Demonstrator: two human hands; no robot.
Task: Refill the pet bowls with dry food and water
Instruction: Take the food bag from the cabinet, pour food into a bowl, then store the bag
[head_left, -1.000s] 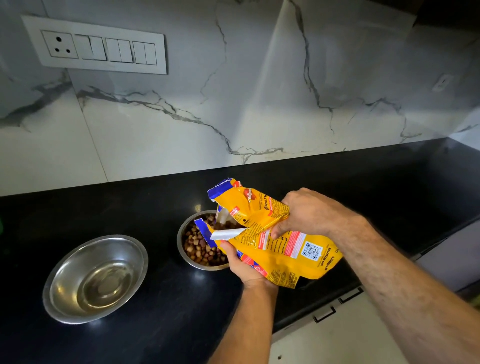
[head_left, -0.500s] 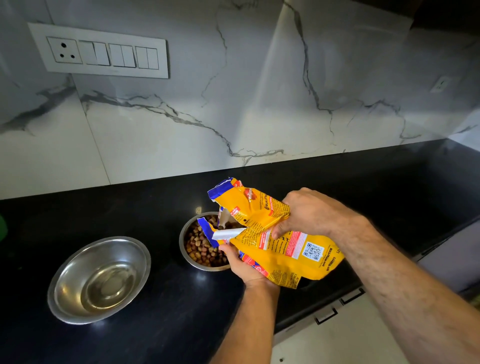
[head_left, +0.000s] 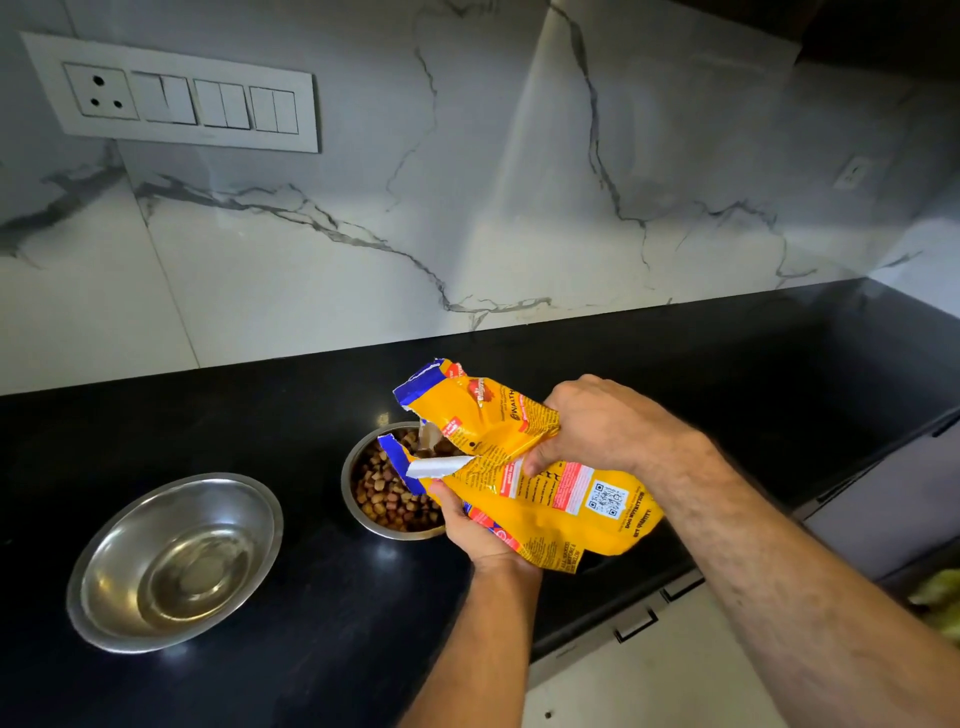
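Head view: both hands hold a yellow food bag (head_left: 524, 483) tilted over a steel bowl (head_left: 363, 514) of brown kibble (head_left: 387, 496) on the black counter (head_left: 291, 415); the right hand (head_left: 597, 426) grips its top, the left hand (head_left: 470, 525) grips underneath. A second steel bowl (head_left: 174, 561), holding water, sits well to the left.

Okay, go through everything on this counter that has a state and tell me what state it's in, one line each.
Food bag: torn open, tilted, mouth over the kibble bowl.
Kibble bowl: upright, holds brown kibble, partly hidden by the bag.
Left bowl: upright, appears to hold a little clear liquid.
Left hand: grips the bag from below.
Right hand: grips the bag from above.
Socket: nothing plugged in.
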